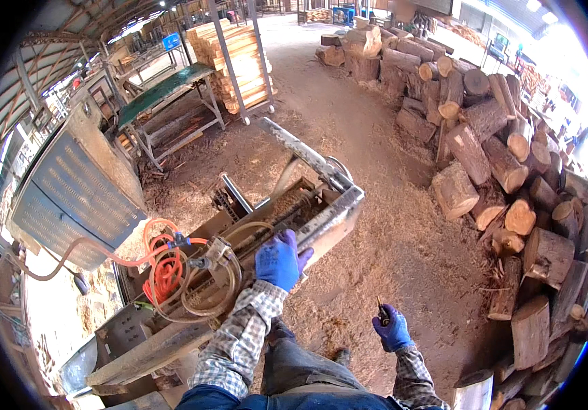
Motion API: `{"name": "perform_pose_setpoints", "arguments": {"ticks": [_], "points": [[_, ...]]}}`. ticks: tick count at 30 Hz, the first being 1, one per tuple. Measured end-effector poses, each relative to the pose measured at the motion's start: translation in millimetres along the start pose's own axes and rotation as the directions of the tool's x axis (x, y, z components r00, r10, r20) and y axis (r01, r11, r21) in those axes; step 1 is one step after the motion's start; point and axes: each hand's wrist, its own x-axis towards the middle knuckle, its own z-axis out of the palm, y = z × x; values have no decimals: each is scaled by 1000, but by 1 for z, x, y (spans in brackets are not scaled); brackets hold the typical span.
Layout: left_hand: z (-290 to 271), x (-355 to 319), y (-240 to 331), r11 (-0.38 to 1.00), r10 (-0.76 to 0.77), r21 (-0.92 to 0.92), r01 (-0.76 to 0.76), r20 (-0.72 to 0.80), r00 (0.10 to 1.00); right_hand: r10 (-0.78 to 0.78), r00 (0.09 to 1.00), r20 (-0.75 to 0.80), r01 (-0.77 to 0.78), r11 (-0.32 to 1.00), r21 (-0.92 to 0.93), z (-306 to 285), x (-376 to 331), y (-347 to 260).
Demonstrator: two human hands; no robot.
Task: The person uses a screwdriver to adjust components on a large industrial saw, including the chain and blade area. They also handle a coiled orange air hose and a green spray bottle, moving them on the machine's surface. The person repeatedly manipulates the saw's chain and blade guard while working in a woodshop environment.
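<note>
My left hand (278, 262), in a blue work glove, rests on the near side of a long, dusty machine (335, 217), its thumb spread away from the fingers. Just left of it are a metal air fitting (217, 258) and looped clear hoses. A coiled orange air hose (164, 275) hangs beside them. Low on the right, over the floor, my gloved right hand (394, 331) is closed around a small screwdriver-like tool (381, 313). Its dark handle sits in the fingers and a thin metal tip points up and away. The exact kind is too small to make out.
A large pile of cut logs (468, 154) runs along the right side. Sawdust-covered ground (369, 266) lies between it and the machine. At the far left stand a grey slatted metal housing (75, 198), a green-topped table (161, 92) and stacked sawn timber (229, 61) by a metal frame.
</note>
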Motion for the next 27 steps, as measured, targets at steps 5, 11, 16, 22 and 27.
{"name": "perform_pose_setpoints", "arguments": {"ticks": [5, 11, 16, 22, 27], "points": [[-15, -35, 16, 996, -24, -88, 32, 85, 996, -76, 993, -89, 72, 996, -44, 2, 8, 11], [-6, -33, 23, 983, 55, -176, -52, 16, 998, -7, 997, -74, 8, 1000, 6, 3, 18, 20], [-6, -26, 9, 991, 4, -133, 3, 53, 999, -119, 986, -114, 118, 993, -12, 12, 38, 31], [8, -11, -1, 993, -18, -113, 20, 19, 1000, -116, 983, -145, 134, 983, 122, 3, 32, 43], [33, 7, 3, 996, -28, -91, 16, -125, 992, -160, 972, -175, 187, 970, 154, -23, -3, 77]]}}
